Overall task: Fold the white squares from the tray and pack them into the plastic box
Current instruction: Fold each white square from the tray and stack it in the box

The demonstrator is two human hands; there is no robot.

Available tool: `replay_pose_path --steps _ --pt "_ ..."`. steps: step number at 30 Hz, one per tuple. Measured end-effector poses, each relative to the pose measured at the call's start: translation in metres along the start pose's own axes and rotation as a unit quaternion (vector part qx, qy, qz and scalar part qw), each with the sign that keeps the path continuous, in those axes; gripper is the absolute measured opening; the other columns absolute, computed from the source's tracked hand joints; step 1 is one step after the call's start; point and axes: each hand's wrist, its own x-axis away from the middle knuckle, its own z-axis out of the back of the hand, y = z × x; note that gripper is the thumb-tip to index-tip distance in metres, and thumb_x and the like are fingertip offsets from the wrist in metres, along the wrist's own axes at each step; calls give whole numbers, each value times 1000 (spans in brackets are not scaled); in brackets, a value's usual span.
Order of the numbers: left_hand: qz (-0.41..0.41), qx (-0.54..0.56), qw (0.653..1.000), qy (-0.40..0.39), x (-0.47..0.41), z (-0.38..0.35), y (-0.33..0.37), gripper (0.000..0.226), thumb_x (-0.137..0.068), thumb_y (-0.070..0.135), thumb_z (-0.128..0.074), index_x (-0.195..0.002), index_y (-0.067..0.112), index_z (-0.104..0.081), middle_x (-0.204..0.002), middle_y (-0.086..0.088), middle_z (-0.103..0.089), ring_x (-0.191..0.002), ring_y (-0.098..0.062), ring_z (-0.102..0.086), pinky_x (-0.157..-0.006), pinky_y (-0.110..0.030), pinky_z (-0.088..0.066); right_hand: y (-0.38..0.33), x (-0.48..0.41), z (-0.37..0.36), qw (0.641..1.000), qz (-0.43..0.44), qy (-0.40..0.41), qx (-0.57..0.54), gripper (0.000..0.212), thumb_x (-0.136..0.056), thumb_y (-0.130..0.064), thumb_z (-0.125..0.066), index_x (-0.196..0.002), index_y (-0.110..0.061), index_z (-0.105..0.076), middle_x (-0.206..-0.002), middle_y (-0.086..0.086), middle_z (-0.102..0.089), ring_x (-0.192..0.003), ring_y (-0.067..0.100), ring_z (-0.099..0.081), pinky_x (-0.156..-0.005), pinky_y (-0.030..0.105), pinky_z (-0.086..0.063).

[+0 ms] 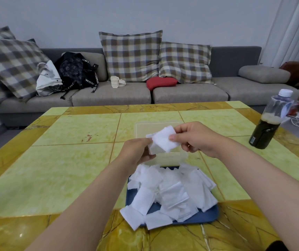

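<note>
Both hands raised above the plastic box (158, 127), 1 white square (163, 141) stretched between them. The left hand (138, 151) pinches the square's 8 o'clock edge with fingers curled closed on the cloth; the right hand (194, 137) pinches the 3 o'clock edge, thumb on top, remaining fingers loosely bent. Both forearms reach in from 6 o'clock, wrists roughly level, palms turned inward toward each other.

The step in hand appears to be the fold. To do it well, bring 1 edge squarely onto the opposite edge, match the corners before pressing, then run a thumb along the crease so that the piece lies flat — the material looks soft and thin, so a slack grip would probably let it sag or skew.

The box, clear and seemingly empty, sits on the tabletop (63, 160) at 12 o'clock from the blue tray (212, 215), just beyond it. The tray holds a loose heap of unfolded squares (170, 192) — several overhang its 8 o'clock corner.
</note>
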Motion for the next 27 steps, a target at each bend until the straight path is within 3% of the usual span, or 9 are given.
replay_pose_path --steps 3,8,15,21,24,27 --pt "8 45 998 -40 4 -6 2 22 -95 8 -61 -112 -3 -69 -111 -20 -74 -96 -28 -74 -76 -33 -63 -2 -2 -7 999 -22 37 -32 4 -88 -14 -76 -92 -14 -74 -66 -8 -67 -47 13 -48 -41 21 -27" --pt "14 108 991 -76 7 -11 4 26 -95 11 -64 -117 -2 -69 -108 -16 -76 -92 -22 -76 -73 -30 -63 -2 -5 -15 994 -43 89 -48 13 -85 -17 -78 -97 -12 -74 -84 3 -71 -43 11 -50 -39 20 -27" --pt "15 155 982 -111 8 -13 7 40 -101 35 -55 -119 1 -65 -112 -18 -75 -98 -25 -75 -82 -35 -62 -3 -7 -23 988 -40 143 -33 18 -84 -21 -79 -97 -10 -74 -85 5 -69 -45 12 -49 -40 21 -29" --pt "-17 94 995 -32 3 -9 4 25 -98 17 -63 -110 -5 -67 -108 -20 -75 -93 -25 -76 -78 -32 -63 -5 -5 -25 984 -26 176 -31 12 -85 -22 -80 -87 -12 -74 -89 -5 -70 -50 17 -53 -34 13 -33" --pt "-21 88 996 7 0 -6 3 25 -97 16 -65 -109 -6 -67 -104 -19 -75 -85 -24 -76 -75 -32 -63 -6 -5 -23 976 -16 215 -39 12 -86 -24 -79 -90 -14 -74 -93 -13 -68 -46 14 -53 -40 12 -37" --pt "-29 58 998 12 -1 -3 2 27 -97 17 -66 -111 -5 -68 -103 -19 -76 -83 -23 -76 -74 -31 -63 -11 -4 -21 982 34 181 -48 12 -87 -23 -78 -89 -12 -76 -87 -9 -71 -45 14 -51 -41 11 -37"
